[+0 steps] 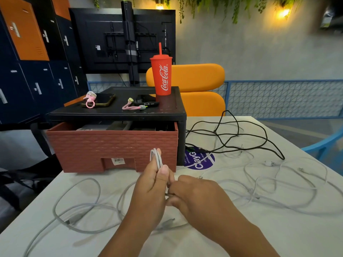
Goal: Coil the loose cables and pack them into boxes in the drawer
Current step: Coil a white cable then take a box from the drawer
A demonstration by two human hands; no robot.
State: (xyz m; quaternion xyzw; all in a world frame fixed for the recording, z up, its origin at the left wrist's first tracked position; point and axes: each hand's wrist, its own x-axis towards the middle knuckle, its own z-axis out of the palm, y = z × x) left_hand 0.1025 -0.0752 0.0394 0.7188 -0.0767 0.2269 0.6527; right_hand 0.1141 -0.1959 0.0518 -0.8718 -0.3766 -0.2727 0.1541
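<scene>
My left hand [152,184] grips a white cable [156,158] folded into a few loops that stick up above my fingers. My right hand [194,193] sits against it, fingers curled and pinching the same cable near the bottom of the loops. More white cable [78,206] trails loose over the table at left and right. A black cable [241,138] lies tangled at the right rear. The brick-patterned drawer [111,145] stands pulled out of its black cabinet [118,112], with boxes partly visible inside.
On the cabinet top stand a red cup with a straw [161,75], two phones and two pink cable pieces [132,106]. A purple sticker [199,160] lies on the white table [278,238]. An orange chair [200,89] is behind.
</scene>
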